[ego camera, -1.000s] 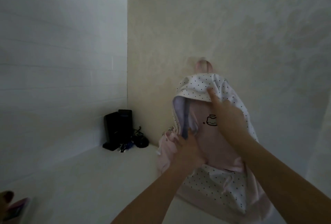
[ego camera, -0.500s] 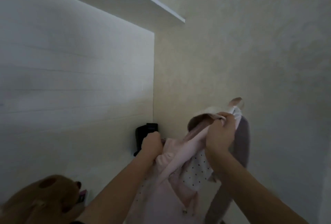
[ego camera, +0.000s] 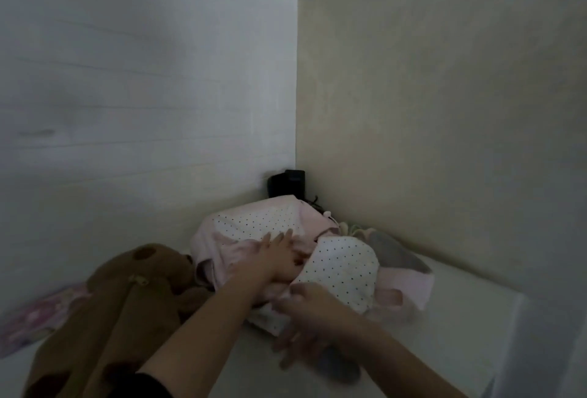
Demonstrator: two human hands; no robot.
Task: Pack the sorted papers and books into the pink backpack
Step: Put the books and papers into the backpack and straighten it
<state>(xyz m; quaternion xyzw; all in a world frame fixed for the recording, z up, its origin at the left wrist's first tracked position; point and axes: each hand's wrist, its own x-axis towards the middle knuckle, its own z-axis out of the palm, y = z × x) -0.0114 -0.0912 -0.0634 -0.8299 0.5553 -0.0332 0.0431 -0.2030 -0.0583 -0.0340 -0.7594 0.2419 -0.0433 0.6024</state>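
Now we see the pink backpack (ego camera: 254, 232) lying on its side on the white desk (ego camera: 460, 318), toward the back corner. Our left hand (ego camera: 279, 254) rests flat on it, fingers spread wide, gripping nothing. Our right hand (ego camera: 308, 315) (blurred) sits at the near edge; we cannot tell its grip. A brown plush toy (ego camera: 127, 296) lies just left.

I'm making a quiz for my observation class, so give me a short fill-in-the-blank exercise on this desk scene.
1. The pink backpack lies on its side on the ____ desk.
2. The left hand rests flat and ____ on the backpack.
3. The soft toy left of the backpack is ____ in colour.
4. The black device stands in the ____ behind the backpack.

Missing words: white; open; brown; corner
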